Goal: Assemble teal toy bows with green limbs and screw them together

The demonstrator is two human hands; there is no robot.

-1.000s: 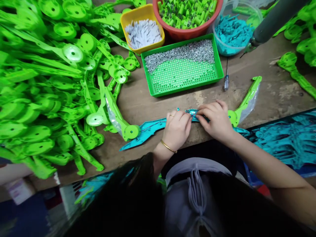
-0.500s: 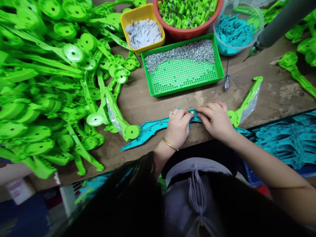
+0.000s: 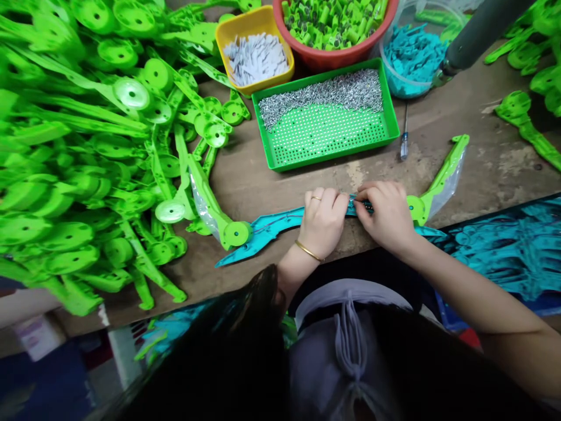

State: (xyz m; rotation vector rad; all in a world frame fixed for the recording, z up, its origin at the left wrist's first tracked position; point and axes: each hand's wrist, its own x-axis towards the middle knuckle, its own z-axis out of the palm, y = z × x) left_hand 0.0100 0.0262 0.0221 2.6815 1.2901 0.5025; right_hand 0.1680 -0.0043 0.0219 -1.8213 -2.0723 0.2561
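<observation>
a bow-shaped assembly (image 3: 274, 228) is lying across the near part of the table (image 3: 342, 175), and the left hand (image 3: 323, 219) and right hand (image 3: 385, 213) are sitting side by side at its middle. beyond it, a tray (image 3: 328, 128) is holding screws (image 3: 324, 93). behind the tray, a tub (image 3: 258, 86) of slips (image 3: 258, 58) is standing at left, a bowl (image 3: 307, 54) next to it, and a second bowl (image 3: 407, 90) farther right. a screwdriver (image 3: 404, 149) is lying just right of the tray. a heap of limb parts (image 3: 83, 193) is covering the table's left side.
</observation>
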